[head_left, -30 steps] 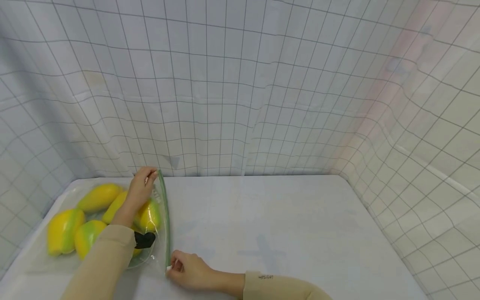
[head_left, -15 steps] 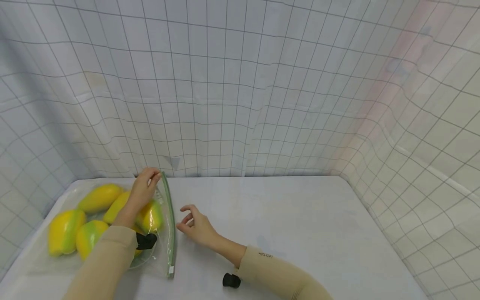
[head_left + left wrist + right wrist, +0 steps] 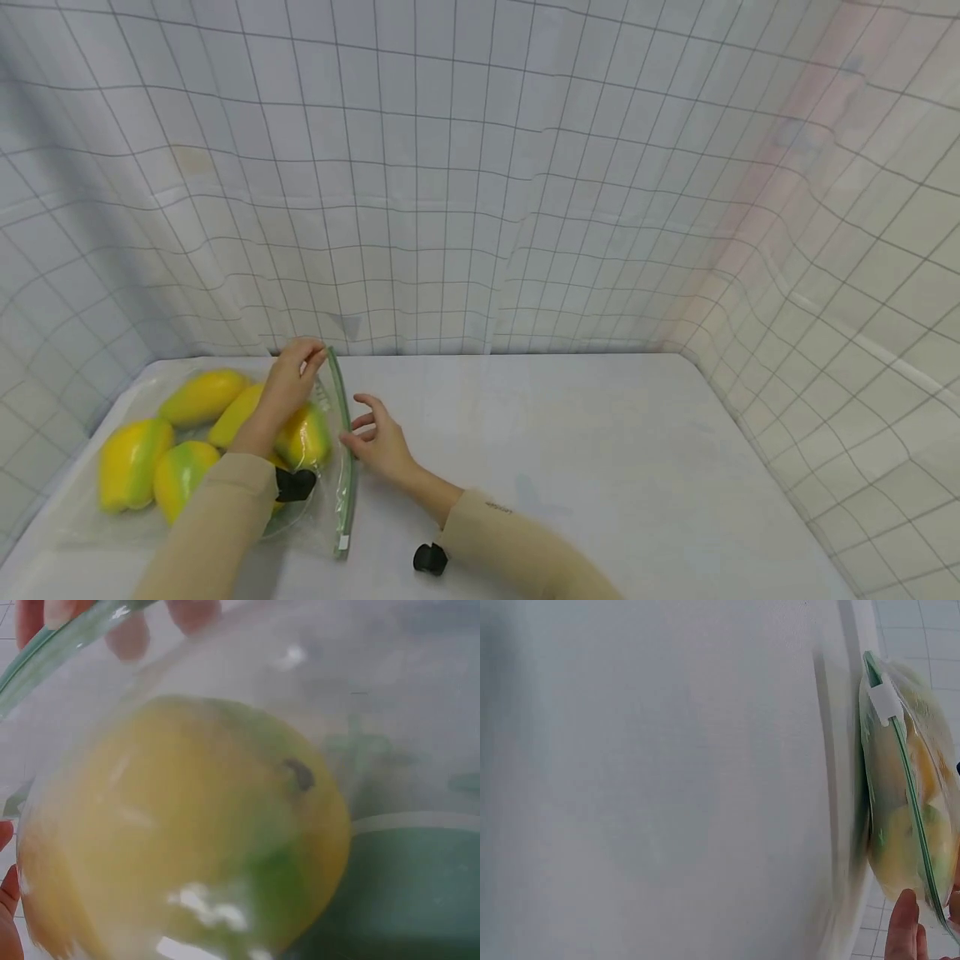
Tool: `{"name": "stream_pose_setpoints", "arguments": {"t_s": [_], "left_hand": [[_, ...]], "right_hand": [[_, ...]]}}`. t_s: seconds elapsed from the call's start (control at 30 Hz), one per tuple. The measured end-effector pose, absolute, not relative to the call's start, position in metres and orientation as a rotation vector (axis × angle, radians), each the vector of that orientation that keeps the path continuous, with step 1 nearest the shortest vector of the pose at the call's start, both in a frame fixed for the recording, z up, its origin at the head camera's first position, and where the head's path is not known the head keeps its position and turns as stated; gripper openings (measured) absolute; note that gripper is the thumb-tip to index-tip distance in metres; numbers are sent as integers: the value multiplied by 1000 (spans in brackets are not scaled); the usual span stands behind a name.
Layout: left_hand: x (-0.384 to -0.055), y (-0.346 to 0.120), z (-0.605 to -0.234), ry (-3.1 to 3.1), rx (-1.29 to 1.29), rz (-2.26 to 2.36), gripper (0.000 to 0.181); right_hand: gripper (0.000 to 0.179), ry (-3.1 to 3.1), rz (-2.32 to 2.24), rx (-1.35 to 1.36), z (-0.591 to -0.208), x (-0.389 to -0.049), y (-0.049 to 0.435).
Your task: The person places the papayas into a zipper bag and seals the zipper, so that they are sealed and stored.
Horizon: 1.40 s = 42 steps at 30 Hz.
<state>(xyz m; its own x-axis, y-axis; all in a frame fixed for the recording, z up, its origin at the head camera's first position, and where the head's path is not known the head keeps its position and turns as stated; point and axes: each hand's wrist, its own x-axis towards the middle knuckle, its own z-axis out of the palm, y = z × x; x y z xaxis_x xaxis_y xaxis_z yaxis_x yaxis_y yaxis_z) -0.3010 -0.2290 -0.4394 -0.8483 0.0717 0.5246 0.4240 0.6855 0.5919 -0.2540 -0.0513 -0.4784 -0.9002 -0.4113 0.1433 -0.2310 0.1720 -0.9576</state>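
A clear zip bag (image 3: 90, 529) lies on the left of the table, with several yellow-and-green mangoes (image 3: 202, 398) inside. Its green zip strip (image 3: 346, 496) runs along the right edge, and a white slider (image 3: 886, 703) sits at the near end. My left hand (image 3: 288, 385) reaches over the bag and pinches the strip's far end. Beside the strip's middle is my right hand (image 3: 381, 440), fingers bent and spread apart, thumb at or very near the strip; contact cannot be told. One mango (image 3: 180, 817), with a dark stem, fills the left wrist view through the plastic.
The white table (image 3: 570, 467) stretches to the right of the bag. Grid-patterned white curtains (image 3: 465, 208) enclose its back and sides. A black wrist piece (image 3: 430, 559) shows by the right sleeve, another (image 3: 295, 484) by the left.
My right hand has let go of the strip's near end by the slider and moved away from me to its middle. The left hand keeps its pinch, shifting slightly right with the strip.
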Motion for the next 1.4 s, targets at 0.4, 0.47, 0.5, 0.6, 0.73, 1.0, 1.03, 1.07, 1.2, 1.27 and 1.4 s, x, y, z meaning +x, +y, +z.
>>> {"name": "stream_pose_setpoints", "arguments": {"t_s": [0.4, 0.47, 0.5, 0.6, 0.73, 1.0, 1.03, 1.07, 1.2, 1.27, 1.4], "left_hand": [[-299, -227, -442, -2427, -392, -986, 12], [-298, -227, -443, -2437, -392, -977, 13], [-298, -227, -443, -2445, -391, -976, 14], [-297, -229, -445, -2467, -396, -990, 19], [-294, -235, -444, -2495, -378, -1034, 29], [-269, -257, -415, -2434, -211, -1074, 40], [-265, -262, -411, -2433, -182, -1081, 43], [-261, -268, -407, -2433, -154, -1087, 45], [-243, -296, -398, -2453, -42, -1072, 55], [-234, -314, -398, -2479, -4, -1057, 61], [-221, -359, -417, -2543, 48, -1052, 71]], "right_hand": [[49, 2304, -1832, -452, -482, -247, -66], [48, 2308, -1850, -449, -484, -247, -68], [48, 2313, -1858, -452, -485, -247, -69], [48, 2338, -1867, -466, -486, -247, -70], [48, 2356, -1881, -483, -488, -248, -73], [48, 2290, -1925, -456, -489, -248, -73], [48, 2283, -1929, -447, -489, -248, -73], [48, 2285, -1930, -446, -488, -248, -73], [48, 2302, -1925, -437, -490, -248, -72], [47, 2320, -1913, -448, -490, -248, -72], [47, 2329, -1886, -440, -488, -247, -71]]}}
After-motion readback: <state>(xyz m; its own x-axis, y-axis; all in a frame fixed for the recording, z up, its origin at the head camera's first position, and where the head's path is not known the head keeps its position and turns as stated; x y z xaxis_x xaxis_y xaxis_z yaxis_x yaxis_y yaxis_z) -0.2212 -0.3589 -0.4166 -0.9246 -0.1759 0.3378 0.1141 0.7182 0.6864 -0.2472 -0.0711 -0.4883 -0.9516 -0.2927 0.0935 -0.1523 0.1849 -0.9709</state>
